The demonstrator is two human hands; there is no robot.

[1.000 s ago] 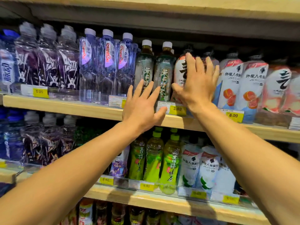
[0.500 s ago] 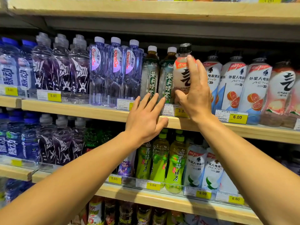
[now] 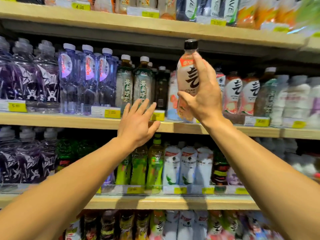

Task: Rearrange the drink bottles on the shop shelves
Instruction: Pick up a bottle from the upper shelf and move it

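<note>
My right hand (image 3: 204, 96) grips a pink-and-white bottle with a black cap (image 3: 187, 73), held upright in the air in front of the middle shelf (image 3: 69, 121). My left hand (image 3: 136, 123) is spread flat with nothing in it, hovering just below two green tea bottles (image 3: 133, 85) at the shelf's front edge. Two matching pink bottles (image 3: 240, 94) stand on the same shelf to the right of the held one. A dark bottle (image 3: 161, 87) and a pale blue-and-white bottle (image 3: 173, 99) stand behind where the held bottle hangs.
Clear blue water bottles (image 3: 86, 78) and purple-labelled bottles (image 3: 29, 78) fill the shelf's left part. The lower shelf (image 3: 155, 202) carries green tea and white bottles. An upper shelf board (image 3: 138, 26) runs close above the held bottle's cap. Yellow price tags line the edges.
My right hand closed on the pink bottle, pulled it out of its row and lifted it up and to the right. My left hand stayed spread near the shelf edge.
</note>
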